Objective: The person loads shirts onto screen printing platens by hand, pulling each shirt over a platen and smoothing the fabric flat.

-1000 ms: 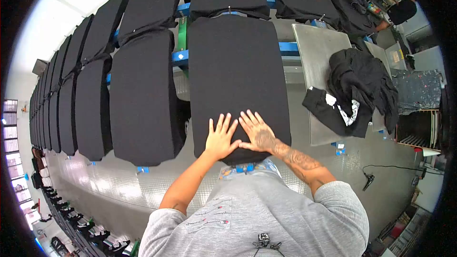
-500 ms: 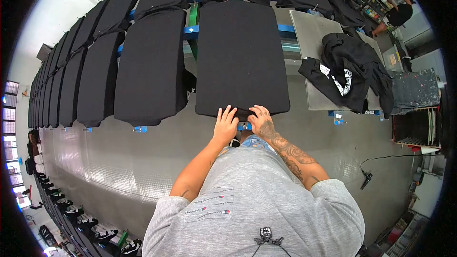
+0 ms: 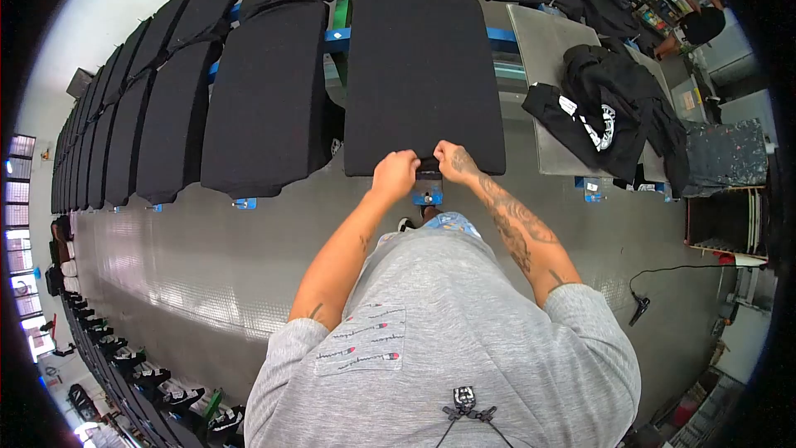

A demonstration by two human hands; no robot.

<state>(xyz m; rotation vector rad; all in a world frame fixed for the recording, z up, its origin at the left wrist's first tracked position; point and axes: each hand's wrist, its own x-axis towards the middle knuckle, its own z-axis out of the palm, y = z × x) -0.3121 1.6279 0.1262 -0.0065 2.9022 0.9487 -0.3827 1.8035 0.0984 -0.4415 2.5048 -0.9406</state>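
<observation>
In front of me a black shirt [image 3: 423, 75] is stretched flat over a long board, its smooth face up. At the near end of that board, my left hand [image 3: 396, 172] has its fingers curled closed on the shirt's edge. Just to its right, my right hand [image 3: 455, 162] pinches the same edge, a small gap lying between the two. The fingertips are partly hidden by the knuckles. Below the hands a blue metal bracket [image 3: 427, 197] shows under the board.
Several boards covered in black cloth [image 3: 265, 99] run in rows to the left and behind. At right, a bare grey metal board [image 3: 531, 33] bears a heap of black garments [image 3: 618, 99] with white print. Another person [image 3: 701, 26] is at the far right near shelves.
Both hands have moved slightly forward over the board's near end. Their fingers, spread on the cloth before, are now curled closed on the shirt's edge. The blue bracket shows more.
</observation>
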